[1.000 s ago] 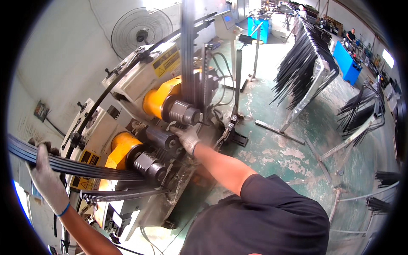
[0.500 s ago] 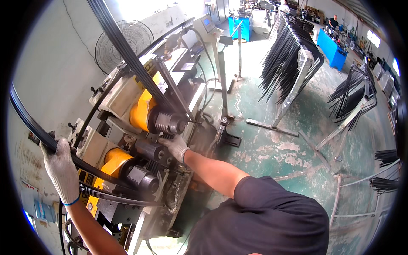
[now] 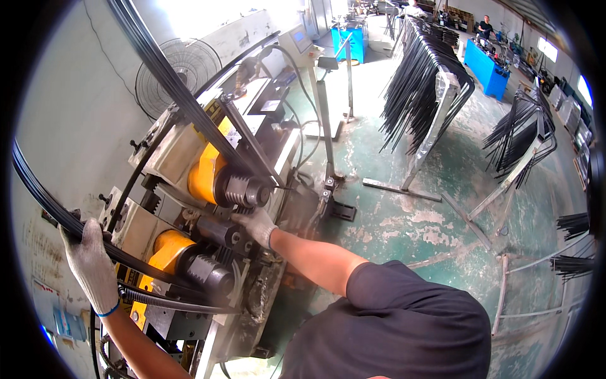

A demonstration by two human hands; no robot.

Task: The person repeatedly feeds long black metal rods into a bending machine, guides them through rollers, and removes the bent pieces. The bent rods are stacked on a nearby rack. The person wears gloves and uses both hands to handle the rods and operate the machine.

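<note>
View: head camera, looking down over a bending machine [image 3: 145, 211] on the left and a green floor on the right.
Hands: two, both in pale knitted gloves.
Black rod lengths at the machine: two bundles, the near bundle [image 3: 39, 189] on the left and the far bundle [image 3: 170, 82] beyond it; the rods in each overlap too closely to count.
Ridged rollers: two, a near roller [image 3: 211, 278] and a far roller [image 3: 250, 191].
Yellow brackets: two, one beside each roller, the near one [image 3: 165, 258] and the far one [image 3: 205, 174].
Dark cylinder: one [image 3: 214, 230], between the two rollers.
Coil springs: two, a near spring [image 3: 170, 302] and a far spring [image 3: 243, 132].
Fan: one [image 3: 151, 82], against the far left wall.
Racks of bent black rods: two on the right, the larger [image 3: 420, 82] and the smaller [image 3: 521, 136].
Blue cabinets: two, far off, one [image 3: 349, 44] left of the larger rack, one [image 3: 486, 71] right of it.
Left hand fingers: the left hand [image 3: 93, 265] is clamped around the near bundle, thumb on the near side, the other fingers mostly hidden behind the rods.
Right hand fingers: the right hand [image 3: 255, 227] reaches in just beside the far roller and the dark cylinder, its fingertips hard to make out; whether they are apart, together or gripping something, I cannot tell.
Near bundle's place: slants from the far left, through the left hand, to the near roller.
Far bundle's place: slants down to the far roller, well apart from the left hand; whether the bundles join behind the rollers cannot be seen.
</note>
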